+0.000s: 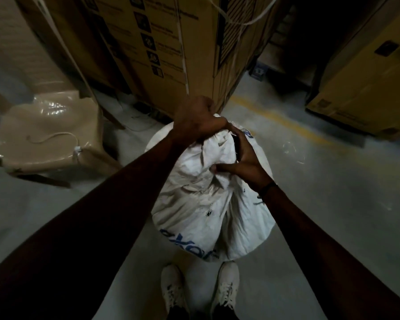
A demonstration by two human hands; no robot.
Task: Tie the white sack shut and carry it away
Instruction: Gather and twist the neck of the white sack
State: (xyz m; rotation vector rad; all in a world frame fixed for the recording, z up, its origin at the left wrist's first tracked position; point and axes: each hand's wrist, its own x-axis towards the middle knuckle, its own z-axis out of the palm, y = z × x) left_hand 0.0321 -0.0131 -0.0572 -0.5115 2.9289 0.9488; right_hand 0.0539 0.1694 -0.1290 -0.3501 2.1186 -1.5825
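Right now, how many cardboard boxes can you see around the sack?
2: a tall printed cardboard box straight ahead behind the white sack, another cardboard box far right. Others may hide in the dark gap.

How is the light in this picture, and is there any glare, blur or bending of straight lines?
Head view: dim overall, the upper right corner nearly black; the white sack is the brightest thing, while both forearms read very dark. Glare shows on the plastic-wrapped chair seat. The cardboard box edges lean and bow from the wide-angle lens. The left hand and right hand look slightly soft; box print is unreadable.
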